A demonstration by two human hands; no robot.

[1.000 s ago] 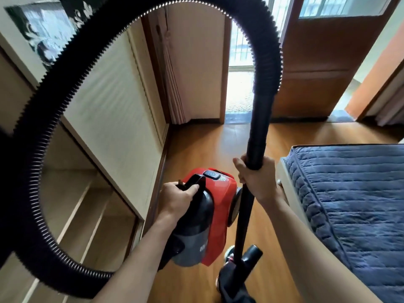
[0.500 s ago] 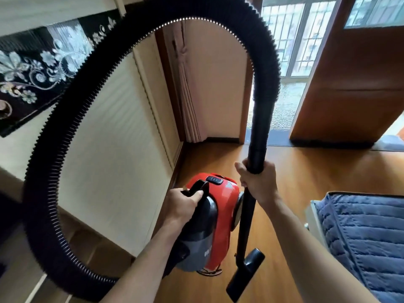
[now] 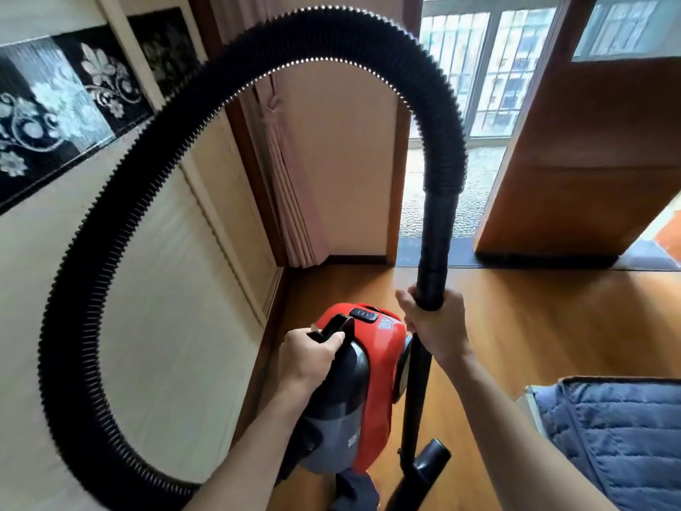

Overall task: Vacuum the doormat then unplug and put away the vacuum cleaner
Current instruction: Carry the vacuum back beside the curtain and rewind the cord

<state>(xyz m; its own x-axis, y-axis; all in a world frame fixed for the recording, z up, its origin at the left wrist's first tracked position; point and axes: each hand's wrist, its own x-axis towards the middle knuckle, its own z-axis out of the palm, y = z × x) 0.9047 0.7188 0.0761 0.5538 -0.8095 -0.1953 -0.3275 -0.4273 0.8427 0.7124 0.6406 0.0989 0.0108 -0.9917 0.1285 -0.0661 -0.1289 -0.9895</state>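
A red and black vacuum cleaner (image 3: pixel 372 381) hangs above the wooden floor in the lower middle. My left hand (image 3: pixel 307 357) grips its black carry handle. My right hand (image 3: pixel 436 326) grips the black wand (image 3: pixel 435 252), which stands upright just right of the body. The ribbed black hose (image 3: pixel 121 201) loops in a wide arc from the wand's top over to the left and back down under my left forearm. The black nozzle (image 3: pixel 423 470) hangs at the wand's lower end. A dark doormat strip (image 3: pixel 409 252) lies at the doorway threshold ahead.
A cream sliding wardrobe (image 3: pixel 154 326) with a black floral band runs along the left. A pleated curtain (image 3: pixel 291 201) hangs in the far corner. An open wooden door (image 3: pixel 575 160) stands right of the doorway. A blue quilted mattress (image 3: pixel 615 444) lies at lower right.
My view has lifted and come closer to the doorway. The mattress has slid towards the lower right edge. Both hands keep their grips on the handle and the wand.
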